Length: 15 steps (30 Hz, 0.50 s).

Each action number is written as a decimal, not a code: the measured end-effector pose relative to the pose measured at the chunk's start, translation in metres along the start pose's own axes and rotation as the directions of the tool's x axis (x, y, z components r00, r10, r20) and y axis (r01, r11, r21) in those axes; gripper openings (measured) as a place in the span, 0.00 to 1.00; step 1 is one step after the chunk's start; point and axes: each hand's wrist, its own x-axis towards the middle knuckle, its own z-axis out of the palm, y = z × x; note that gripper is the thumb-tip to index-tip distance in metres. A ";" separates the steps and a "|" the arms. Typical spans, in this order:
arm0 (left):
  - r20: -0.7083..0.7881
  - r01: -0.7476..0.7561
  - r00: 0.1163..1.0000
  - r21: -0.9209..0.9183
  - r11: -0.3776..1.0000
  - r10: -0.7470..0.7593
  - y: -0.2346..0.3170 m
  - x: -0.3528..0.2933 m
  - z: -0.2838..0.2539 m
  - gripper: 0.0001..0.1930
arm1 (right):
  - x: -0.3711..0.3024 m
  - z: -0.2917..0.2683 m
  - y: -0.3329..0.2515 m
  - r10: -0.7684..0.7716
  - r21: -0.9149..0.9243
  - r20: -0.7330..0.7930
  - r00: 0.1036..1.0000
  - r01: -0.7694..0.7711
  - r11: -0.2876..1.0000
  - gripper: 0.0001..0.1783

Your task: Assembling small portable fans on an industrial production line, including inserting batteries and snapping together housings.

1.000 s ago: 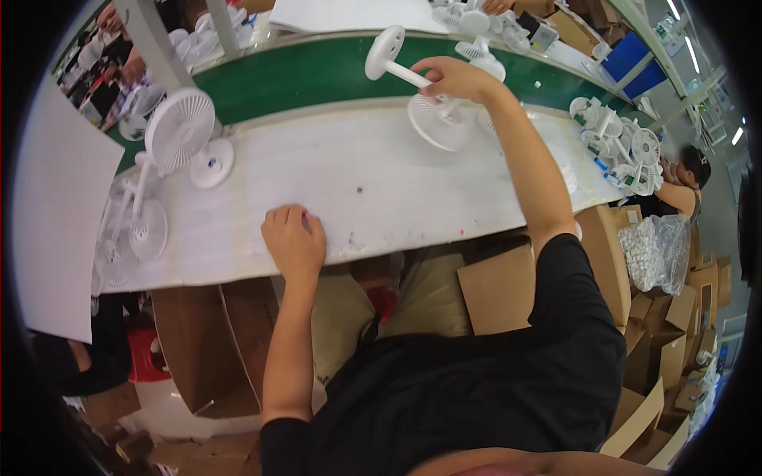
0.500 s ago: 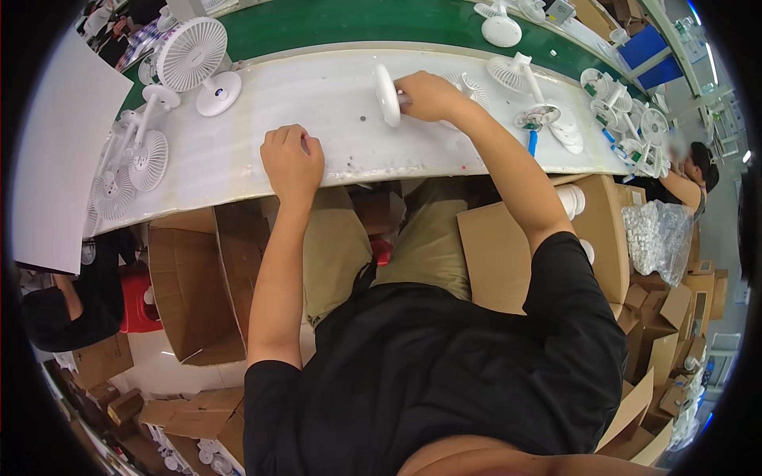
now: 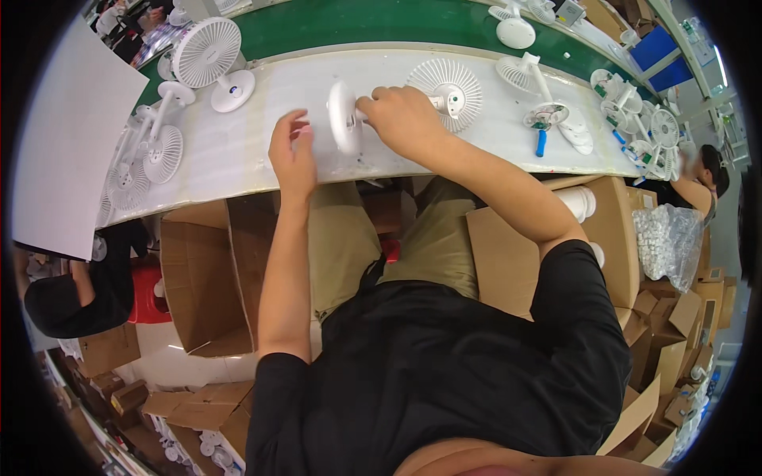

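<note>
A white desk fan lies across the white work surface in front of me, its caged head (image 3: 446, 75) to the right and its round base (image 3: 343, 117) tipped up on edge to the left. Around the stem between them, the fingers of my right hand (image 3: 405, 120) are closed, hiding most of it. My left hand (image 3: 294, 155) is just left of the base, fingers partly spread and holding nothing. I cannot tell whether its fingertips touch the base.
Upright at the back left stands a white fan (image 3: 208, 55), with more fans (image 3: 163, 151) nearer the left edge. To the right is a fan with an opened base (image 3: 546, 117) and a blue piece hanging from it. Cardboard boxes (image 3: 202, 278) flank my legs. A person (image 3: 698, 182) sits at far right.
My right hand has brought the fan left and nearer me, and its head now shows clearly. My left hand has risen slightly toward the base, its fingers opening out.
</note>
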 end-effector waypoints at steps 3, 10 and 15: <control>0.084 0.205 0.979 -0.328 0.922 -0.187 0.040 -0.002 0.007 0.22 | 0.002 -0.001 -0.019 -0.028 -0.032 0.026 0.999 0.028 0.999 0.06; 0.318 0.518 0.837 -0.723 0.457 -0.445 0.075 -0.040 -0.002 0.32 | 0.003 -0.061 -0.059 -0.193 -0.103 0.205 0.960 0.217 0.971 0.07; 0.338 0.477 0.842 -0.832 0.285 -0.421 0.077 -0.053 -0.011 0.35 | -0.017 -0.075 -0.067 -0.354 0.012 -0.130 0.926 0.358 0.934 0.06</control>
